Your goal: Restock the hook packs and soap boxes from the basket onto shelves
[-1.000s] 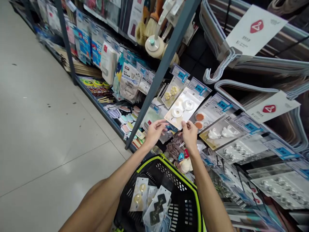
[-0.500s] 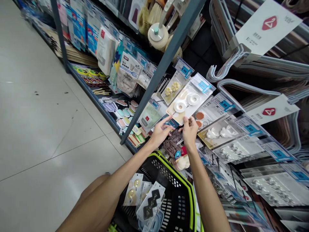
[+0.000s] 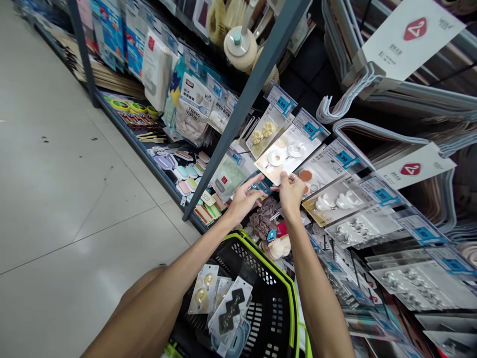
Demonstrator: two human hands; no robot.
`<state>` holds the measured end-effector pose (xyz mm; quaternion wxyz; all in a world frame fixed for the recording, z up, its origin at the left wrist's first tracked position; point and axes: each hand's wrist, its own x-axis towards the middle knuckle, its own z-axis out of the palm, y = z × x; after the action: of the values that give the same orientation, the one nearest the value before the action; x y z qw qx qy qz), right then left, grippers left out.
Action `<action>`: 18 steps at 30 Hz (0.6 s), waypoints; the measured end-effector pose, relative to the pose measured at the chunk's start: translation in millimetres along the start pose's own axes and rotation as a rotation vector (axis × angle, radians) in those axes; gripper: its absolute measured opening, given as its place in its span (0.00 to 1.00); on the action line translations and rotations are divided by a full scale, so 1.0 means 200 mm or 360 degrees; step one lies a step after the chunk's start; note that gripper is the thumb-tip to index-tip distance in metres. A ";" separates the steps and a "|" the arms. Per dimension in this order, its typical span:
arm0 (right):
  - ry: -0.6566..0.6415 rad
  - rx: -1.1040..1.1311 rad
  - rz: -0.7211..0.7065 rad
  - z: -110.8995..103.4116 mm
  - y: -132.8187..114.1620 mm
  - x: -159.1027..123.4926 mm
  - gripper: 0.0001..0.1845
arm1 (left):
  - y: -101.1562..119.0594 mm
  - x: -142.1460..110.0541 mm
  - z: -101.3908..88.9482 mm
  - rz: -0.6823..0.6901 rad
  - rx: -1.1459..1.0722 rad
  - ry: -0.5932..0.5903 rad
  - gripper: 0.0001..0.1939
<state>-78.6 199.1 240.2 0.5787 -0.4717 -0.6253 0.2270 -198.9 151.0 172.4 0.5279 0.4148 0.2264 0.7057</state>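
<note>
The right hand (image 3: 291,193) pinches the lower edge of a white-ring hook card (image 3: 286,154) below a price tag (image 3: 309,129) — a light edge hold should avoid bending it; the left hand (image 3: 242,200), half-open, holds nothing.

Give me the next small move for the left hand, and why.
Probably close the left hand lightly on the lower edge of the card with two white discs, to steady it: the right hand alone seems to pinch that edge, while the left sits open close by.
</note>
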 end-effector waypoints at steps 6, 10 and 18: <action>0.0129 -0.0337 0.0111 0.07 0.07 0.17 0.14 | -0.01 -0.01 0.00 -0.0011 -0.0013 -0.0028 0.30; 0.0176 -0.0382 0.0356 0.13 0.10 0.26 0.09 | 0.00 -0.02 0.00 -0.0059 -0.0033 -0.0042 0.29; -0.0115 -0.0859 0.0442 0.18 0.21 0.44 0.23 | 0.04 -0.04 -0.02 -0.0098 -0.0010 -0.0071 0.26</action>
<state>-88.3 302.2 243.0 0.3733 -0.6811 -0.6127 0.1462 -204.8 141.0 173.3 0.5554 0.4217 0.2251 0.6805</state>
